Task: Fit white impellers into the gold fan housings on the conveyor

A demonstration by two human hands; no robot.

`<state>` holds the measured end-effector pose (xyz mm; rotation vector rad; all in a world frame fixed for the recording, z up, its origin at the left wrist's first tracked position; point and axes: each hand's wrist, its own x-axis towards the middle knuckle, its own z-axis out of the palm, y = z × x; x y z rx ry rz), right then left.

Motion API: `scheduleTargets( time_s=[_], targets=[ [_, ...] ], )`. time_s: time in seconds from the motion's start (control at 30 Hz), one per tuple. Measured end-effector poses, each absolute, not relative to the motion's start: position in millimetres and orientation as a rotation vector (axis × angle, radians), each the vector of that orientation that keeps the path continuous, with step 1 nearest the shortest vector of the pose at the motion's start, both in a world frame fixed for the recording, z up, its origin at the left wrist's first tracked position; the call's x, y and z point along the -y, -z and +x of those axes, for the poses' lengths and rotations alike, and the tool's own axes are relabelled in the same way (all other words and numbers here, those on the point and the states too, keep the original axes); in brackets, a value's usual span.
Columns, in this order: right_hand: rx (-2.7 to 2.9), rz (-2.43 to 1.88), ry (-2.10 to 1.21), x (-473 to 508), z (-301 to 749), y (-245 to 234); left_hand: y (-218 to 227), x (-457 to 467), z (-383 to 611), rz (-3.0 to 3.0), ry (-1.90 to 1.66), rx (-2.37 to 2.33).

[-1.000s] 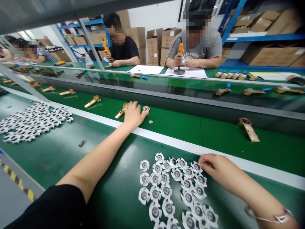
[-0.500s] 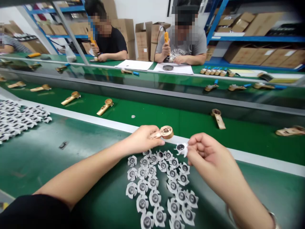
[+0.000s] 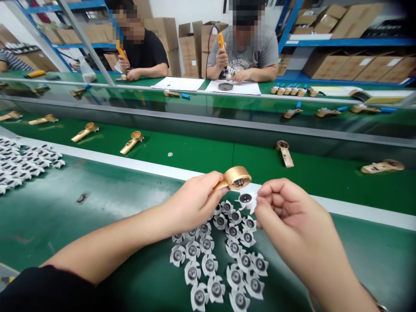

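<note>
While gripping the gold piece (image 3: 237, 174) by its handle in the left hand (image 3: 202, 197), with thumb and fingers closed around it, best to keep its ring end tilted so as to leave the dark parts inside in plain sight. Pinch the white fan wheel (image 3: 246, 198) lightly by the blade edge, as now, between thumb and fingertips of the right hand (image 3: 292, 212), with the other fingers curled; hold it just below the ring, dark hub face up. Hard to tell whether touching. Probably wise to spare the thin blades any squeeze. Keep both wrists high over the loose fan wheels (image 3: 236, 276) on the green tabletop (image 3: 130, 208), partly covered by the left hand and likely easy to knock askew. Note, beyond the pale strip (image 3: 120, 164), more gold pieces (image 3: 131, 143) and a small pale tag (image 3: 170, 154) on the green band (image 3: 201, 151), well apart from both hands. Leave alone the second cluster of wheels (image 3: 19, 167), far left, and the flat dark piece (image 3: 82, 198).
</note>
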<state>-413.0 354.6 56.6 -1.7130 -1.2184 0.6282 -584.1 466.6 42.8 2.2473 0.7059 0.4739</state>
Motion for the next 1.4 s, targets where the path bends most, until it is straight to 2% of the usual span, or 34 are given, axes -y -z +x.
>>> scheduleTargets(
  time_s=[0.17,0.47,0.7,1.1,1.4],
  targets=[
    [1.135,-1.729,-0.620,-358,-415,-59,-40,-464,-587,2.394,-0.502,-0.592],
    [0.972,-1.699,-0.627,-356,-422,-53,-28,-453,-584,2.734,-0.597,-0.708],
    [0.797,-1.625,-0.907,-367,-415,-48,-11,-455,-581,2.971,-0.665,-0.686],
    [0.607,-1.395,-1.242,-378,-404,-30,-2,-484,-586,3.160,-0.527,-0.367],
    [0.543,-1.298,-1.499,-386,-404,-35,22,-495,-589,2.976,-0.529,-0.452]
  ],
)
